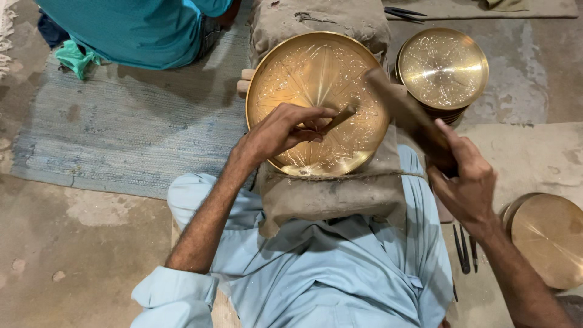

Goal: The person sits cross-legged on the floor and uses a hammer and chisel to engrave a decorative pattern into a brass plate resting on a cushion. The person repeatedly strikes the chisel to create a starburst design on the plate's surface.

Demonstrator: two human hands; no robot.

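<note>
Brass plate (316, 100), judged stiff, fairly heavy and slick, lies tilted on a cloth-covered block (328, 194) in the lap; left hand (282, 130) pinches a chisel (338, 118) upon it, right hand (464, 176) closed around a blurred hammer (404, 112); best gripped by rim.

The left hand (285, 130) reaches forward from a rolled-up pale blue sleeve, fingers pinched closed, wrist bent slightly inward. The right hand (464, 176) is raised beside it (forearm bare), fingers wrapped in a firm fist.
</note>
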